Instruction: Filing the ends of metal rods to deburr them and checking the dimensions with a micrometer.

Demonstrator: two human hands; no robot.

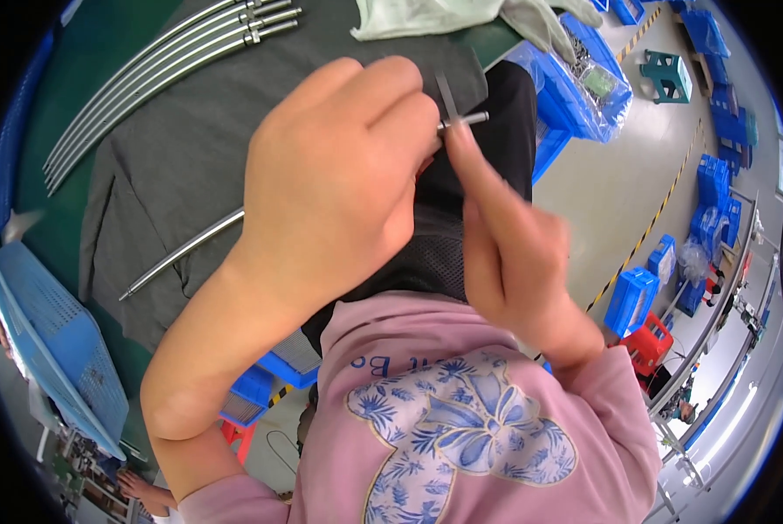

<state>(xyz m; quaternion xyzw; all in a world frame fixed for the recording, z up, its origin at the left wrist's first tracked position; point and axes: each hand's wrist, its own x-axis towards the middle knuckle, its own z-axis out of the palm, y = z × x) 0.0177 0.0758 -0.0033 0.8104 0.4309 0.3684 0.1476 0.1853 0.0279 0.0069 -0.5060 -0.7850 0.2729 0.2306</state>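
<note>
My left hand [339, 166] is closed around a slim shiny metal rod [186, 251]. The rod slants from the lower left up under my palm, and a narrow metal end [476, 118] shows past my fingers, apparently of the same rod. My right hand [518, 253] is at that end, its thumb pressed against a thin flat grey metal strip [446, 94] that crosses the rod. Motion blurs this hand, and its fingertips are partly hidden, so the strip's exact kind is unclear. Several similar metal rods [160, 83] with collared ends lie side by side at the upper left.
Grey cloth [147, 218] covers part of the green table [95, 65]. A pale glove [426, 16] lies at the far edge. Blue bins [575, 105] with bagged parts stand right; a blue perforated basket [68, 341] is left. A green stool [666, 77] stands farther off. Another person's hand [138, 487] shows lower left.
</note>
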